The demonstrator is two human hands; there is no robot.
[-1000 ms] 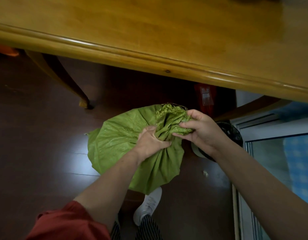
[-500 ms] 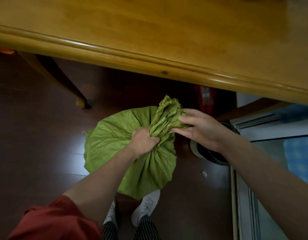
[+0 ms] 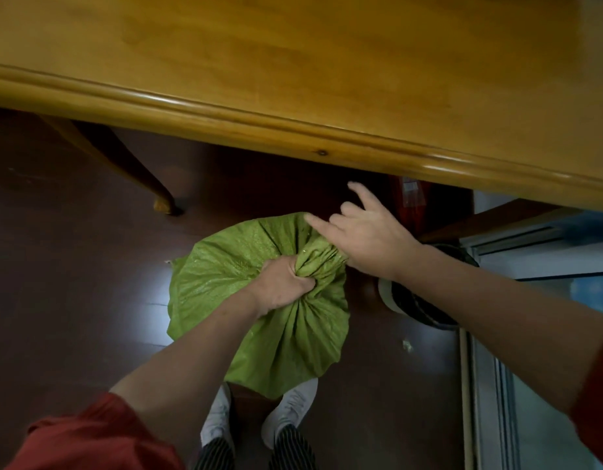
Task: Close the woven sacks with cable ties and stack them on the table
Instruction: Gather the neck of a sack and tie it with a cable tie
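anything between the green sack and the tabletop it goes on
Nothing visible. The green woven sack, its neck gripped by the left hand, stands on the floor in front of the edge of the yellow wooden table.

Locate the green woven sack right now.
Head view, centre: the green woven sack sits on the dark floor below the edge of the wooden table, ahead of the white shoes; the left hand grips its gathered neck.
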